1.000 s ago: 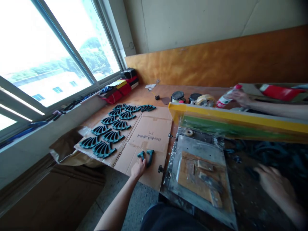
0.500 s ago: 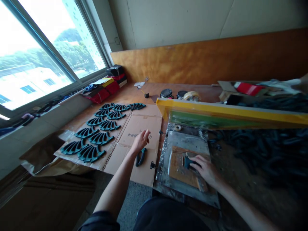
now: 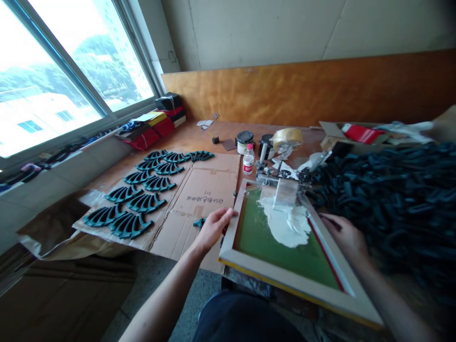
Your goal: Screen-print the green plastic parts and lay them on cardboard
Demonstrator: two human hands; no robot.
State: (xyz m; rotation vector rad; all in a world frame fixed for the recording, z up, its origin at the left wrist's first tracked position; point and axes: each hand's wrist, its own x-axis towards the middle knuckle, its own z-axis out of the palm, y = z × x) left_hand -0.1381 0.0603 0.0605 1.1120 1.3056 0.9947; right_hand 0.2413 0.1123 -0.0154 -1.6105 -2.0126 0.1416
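Note:
A screen printing frame (image 3: 285, 280) with green mesh lies low over the table in front of me, its near edge slightly tilted. White ink (image 3: 287, 225) is pooled on the mesh, and a flat pale squeegee blade (image 3: 286, 192) rests at its far end. My left hand (image 3: 213, 230) is closed at the frame's left side, thumb along the edge. Opposite it, my right hand (image 3: 345, 237) is closed around the right side, its fingers partly hidden. Just behind my left hand, the pliers (image 3: 199, 222) peek out on the cardboard (image 3: 203, 187). The printing board is covered by the frame.
Rows of dark fan-shaped parts (image 3: 146, 199) lie on the cardboard at left. A heap of dark pieces (image 3: 402, 199) fills the right. Behind the frame stand a small bottle (image 3: 248, 159), an ink jar (image 3: 245, 141), a tape roll (image 3: 287, 136) and an open box (image 3: 331, 135).
The raised frame has swung down over the board, showing its mesh and white ink. My right hand has left the dark piece on the board and moved to the frame; my left has reached its left side.

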